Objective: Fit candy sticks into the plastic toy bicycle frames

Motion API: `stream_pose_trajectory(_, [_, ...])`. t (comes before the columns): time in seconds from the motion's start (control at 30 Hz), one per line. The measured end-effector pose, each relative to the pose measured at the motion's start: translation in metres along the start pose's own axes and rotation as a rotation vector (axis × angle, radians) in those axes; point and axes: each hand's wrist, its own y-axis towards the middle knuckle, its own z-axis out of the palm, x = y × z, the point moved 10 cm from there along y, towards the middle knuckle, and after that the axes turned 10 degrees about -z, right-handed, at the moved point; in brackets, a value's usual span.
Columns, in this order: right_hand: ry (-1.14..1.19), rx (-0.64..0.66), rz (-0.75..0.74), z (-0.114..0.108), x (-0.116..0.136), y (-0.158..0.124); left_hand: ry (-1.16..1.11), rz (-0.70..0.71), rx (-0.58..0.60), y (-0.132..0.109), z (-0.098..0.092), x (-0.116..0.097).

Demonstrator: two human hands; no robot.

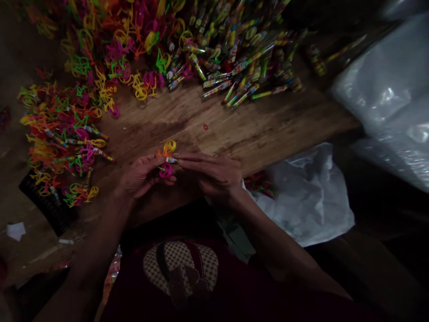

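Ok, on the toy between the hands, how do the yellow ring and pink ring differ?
The yellow ring is on the toy's side away from the wearer; the pink ring is on the near side. Beside the yellow ring is an orange part; at the pink ring, a green part. Both rings are round, on the toy the left hand and right hand hold.

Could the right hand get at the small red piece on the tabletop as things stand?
Probably yes: the red piece lies on the wooden tabletop beyond the right hand, with nothing seen between them. That hand pinches the colorful toy, though, and might need freeing first.
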Motion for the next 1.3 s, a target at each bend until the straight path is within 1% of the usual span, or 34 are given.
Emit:
stream_pose_trajectory(0.13, [-0.093,0.142,0.035,0.002,0.001,0.002,0.044,0.008,-0.029,0.0,-0.001,0.002])
stream_pose_trajectory(0.2, [-0.123,0.161,0.025,0.003,0.002,0.001,0.03,0.005,-0.043,0.001,-0.001,0.006])
stream_pose_trajectory(0.27, [-0.132,0.144,-0.01,0.005,0.005,0.002,0.006,0.011,-0.056,0.001,-0.003,0.01])
stream_pose_trajectory(0.33, [-0.12,0.14,-0.037,0.012,0.007,0.004,0.01,0.036,-0.094,-0.004,-0.011,0.01])
stream_pose_trajectory(0.37, [-0.108,0.153,-0.04,0.017,0.007,0.005,0.038,0.058,-0.136,-0.009,-0.019,0.007])
stream_pose_trajectory(0.4, [-0.098,0.167,-0.04,0.022,0.005,0.007,0.09,0.09,-0.203,-0.017,-0.03,0.002])
stream_pose_trajectory(0.43, [-0.1,0.165,-0.039,0.025,0.002,0.009,0.175,0.132,-0.301,-0.028,-0.043,-0.006])
stream_pose_trajectory(0.47, [-0.115,0.146,-0.031,0.026,-0.002,0.011,0.293,0.186,-0.437,-0.044,-0.058,-0.018])
stream_pose_trajectory(0.5, [-0.138,0.114,-0.023,0.025,-0.006,0.013,0.436,0.253,-0.614,-0.065,-0.073,-0.034])
stream_pose_trajectory(0.53, [-0.166,0.074,-0.014,0.022,-0.01,0.015,0.593,0.331,-0.816,-0.09,-0.084,-0.052])
stream_pose_trajectory(0.57, [-0.192,0.036,-0.006,0.019,-0.015,0.016,0.749,0.414,-1.017,-0.116,-0.088,-0.07])
stream_pose_trajectory(0.6, [-0.211,0.012,0.005,0.018,-0.019,0.016,0.89,0.497,-1.189,-0.137,-0.085,-0.087])
stream_pose_trajectory(0.63, [-0.226,0.005,0.014,0.019,-0.022,0.017,1.006,0.566,-1.312,-0.152,-0.078,-0.101])
stream_pose_trajectory(0.67, [-0.238,0.01,0.016,0.021,-0.023,0.017,1.092,0.609,-1.378,-0.156,-0.07,-0.113])
stream_pose_trajectory(0.7, [-0.249,0.021,0.017,0.025,-0.024,0.016,1.151,0.624,-1.395,-0.152,-0.065,-0.124])
stream_pose_trajectory(0.73, [-0.259,0.036,0.019,0.028,-0.024,0.016,1.184,0.614,-1.386,-0.141,-0.062,-0.134])
stream_pose_trajectory(0.83, [-0.265,0.083,0.018,0.034,-0.022,0.017,1.224,0.534,-1.345,-0.092,-0.063,-0.163])
stream_pose_trajectory(0.9, [-0.274,0.098,0.025,0.028,-0.024,0.019,1.248,0.518,-1.335,-0.063,-0.064,-0.181])
stream_pose_trajectory(0.97, [-0.353,0.072,0.029,0.01,-0.029,0.025,1.284,0.472,-1.325,-0.042,-0.066,-0.192])
stream_pose_trajectory(1.0, [-0.42,0.052,0.034,-0.003,-0.033,0.03,1.303,0.432,-1.327,-0.037,-0.068,-0.194])
stream_pose_trajectory(1.03, [-0.5,0.03,0.04,-0.016,-0.037,0.036,1.328,0.396,-1.319,-0.034,-0.069,-0.195])
stream_pose_trajectory(1.1, [-0.668,0.004,0.077,-0.04,-0.048,0.051,1.342,0.365,-1.312,-0.038,-0.07,-0.194])
stream_pose_trajectory(1.13, [-0.747,0.001,0.101,-0.049,-0.055,0.058,1.303,0.381,-1.304,-0.045,-0.07,-0.192])
stream_pose_trajectory(1.17, [-0.814,0.001,0.133,-0.057,-0.063,0.065,1.213,0.415,-1.279,-0.052,-0.071,-0.188])
stream_pose_trajectory(1.2, [-0.853,0.016,0.158,-0.061,-0.072,0.07,1.074,0.458,-1.215,-0.057,-0.073,-0.182])
stream_pose_trajectory(1.23, [-0.877,0.022,0.183,-0.064,-0.08,0.074,0.885,0.485,-1.123,-0.06,-0.077,-0.173])
stream_pose_trajectory(1.27, [-0.885,0.018,0.202,-0.065,-0.088,0.076,0.669,0.492,-1.001,-0.059,-0.081,-0.161])
stream_pose_trajectory(1.3, [-0.881,0.022,0.208,-0.065,-0.095,0.077,0.461,0.481,-0.855,-0.054,-0.084,-0.148])
